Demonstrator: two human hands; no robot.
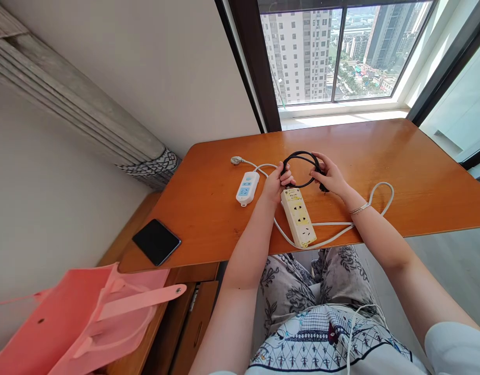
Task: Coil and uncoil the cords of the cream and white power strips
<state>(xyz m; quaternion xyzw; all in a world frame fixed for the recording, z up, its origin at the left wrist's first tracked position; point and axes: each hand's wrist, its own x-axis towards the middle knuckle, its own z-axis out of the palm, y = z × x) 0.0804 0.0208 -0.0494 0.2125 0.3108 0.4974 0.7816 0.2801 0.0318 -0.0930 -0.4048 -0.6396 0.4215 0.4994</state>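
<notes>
L hand (285,176) closed on L side of black cord (301,152), coiled just above power strip (300,216); R hand (330,176) pinches R side. If my grip slackens, loops cd prob. spring open & tangle w/ white cable (331,224)

white-sleeved patterned top (314,333), silvery bracelet (360,209), grey leaf-print trousers (343,276)
</notes>
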